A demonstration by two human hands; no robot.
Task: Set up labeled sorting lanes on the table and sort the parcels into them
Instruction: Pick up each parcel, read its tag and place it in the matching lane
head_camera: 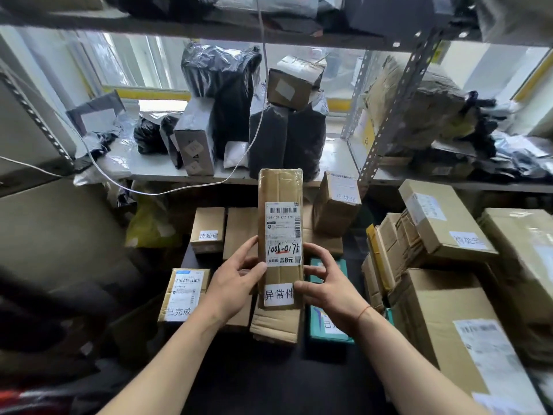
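Both hands, the left hand (239, 275) and right hand (324, 281), are gripping the long cardboard parcel (280, 235) upright above the table's boxes; its 异常件 slip (278, 294) is risking misfiling if overlooked.

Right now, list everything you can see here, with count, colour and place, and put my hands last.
Long box: one, brown, 异常件 label, held upright at centre.
待处理 boxes: three, brown; centre-left, centre-right, right stack.
已完成 box: one, brown, lower left.
Teal box: one, under the right hand.
Large box: one, brown, lower right.
Black bags: several, on the shelf.
Taped box: one, brown, shelf top.
Cable: one, white, hanging left.
Left hand: grip on the long box.
Right hand: grip on the long box.
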